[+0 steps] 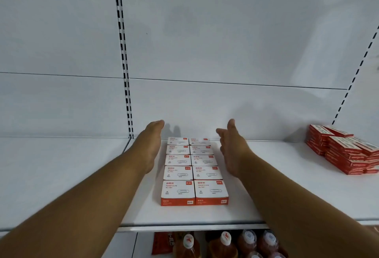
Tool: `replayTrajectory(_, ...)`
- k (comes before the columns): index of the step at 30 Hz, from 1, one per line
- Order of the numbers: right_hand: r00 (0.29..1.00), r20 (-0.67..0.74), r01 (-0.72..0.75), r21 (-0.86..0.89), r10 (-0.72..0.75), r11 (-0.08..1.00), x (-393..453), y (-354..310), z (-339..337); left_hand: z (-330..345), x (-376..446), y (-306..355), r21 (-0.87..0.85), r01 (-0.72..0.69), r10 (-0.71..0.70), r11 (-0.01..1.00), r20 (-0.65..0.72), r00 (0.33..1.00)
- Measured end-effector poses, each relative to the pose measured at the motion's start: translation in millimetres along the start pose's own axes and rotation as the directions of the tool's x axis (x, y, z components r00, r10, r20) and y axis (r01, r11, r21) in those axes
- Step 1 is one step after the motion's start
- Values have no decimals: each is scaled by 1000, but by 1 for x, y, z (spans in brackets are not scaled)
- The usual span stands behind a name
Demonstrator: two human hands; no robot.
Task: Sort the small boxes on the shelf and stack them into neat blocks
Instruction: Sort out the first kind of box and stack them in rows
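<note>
Ten white-and-orange cardboard paper-clip boxes (194,167) sit in two rows of five on the white metal shelf (266,192), between the left hand (150,145) and right hand (231,147), both spread flat, holding nothing.

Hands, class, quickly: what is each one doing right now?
Left hand: open, flat, holding nothing.
Right hand: open, flat, holding nothing.

White back panels (225,32) are rising behind a white shelf (61,175), slotted uprights (124,57) are dividing them, and bottles (223,243) are standing below.
</note>
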State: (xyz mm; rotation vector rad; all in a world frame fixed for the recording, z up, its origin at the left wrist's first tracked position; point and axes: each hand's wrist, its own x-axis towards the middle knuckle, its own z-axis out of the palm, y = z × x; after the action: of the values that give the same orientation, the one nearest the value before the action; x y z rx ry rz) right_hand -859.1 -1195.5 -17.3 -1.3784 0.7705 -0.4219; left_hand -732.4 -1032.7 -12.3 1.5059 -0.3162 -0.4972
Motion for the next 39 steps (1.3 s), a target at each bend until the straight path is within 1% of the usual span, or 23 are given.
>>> replayTrajectory(3,998,54,-40,32,38,999,6,-1,8,12,9,-2,-98,52,-53,994,-10,999)
replayTrajectory(5,997,73,-16,23,14,1000,12,-5,11,15,10,-4,-181,104,-102,978,21,995)
replayTrajectory(7,996,95,2,23,-4,1000,16,-6,13,17,15,-8,-224,150,-144,963,43,989)
replayTrajectory(9,992,124,8,25,-11,1000,21,-4,14,17,18,-12,-251,155,-143,956,65,988)
replayTrajectory(12,986,164,12,4,-12,1000,28,-1,16,19,23,-17,-213,145,-127,966,95,987)
replayTrajectory(15,994,103,47,-114,-35,992,32,2,19,19,27,-22,-197,131,-113,972,98,989)
replayTrajectory(19,996,64,67,-167,-57,984,31,5,20,19,32,-26,-219,136,-113,966,117,987)
replayTrajectory(23,997,57,62,-188,-52,980,32,4,20,19,34,-28,-247,175,-141,953,147,979)
replayTrajectory(29,997,64,63,-192,-51,979,39,10,18,19,32,-28,-227,172,-139,959,154,978)
replayTrajectory(37,996,64,69,-202,-57,977,43,11,18,20,27,-24,-267,118,-77,956,159,984)
replayTrajectory(39,993,108,67,-182,-48,981,47,11,17,20,25,-22,-303,118,-69,945,170,983)
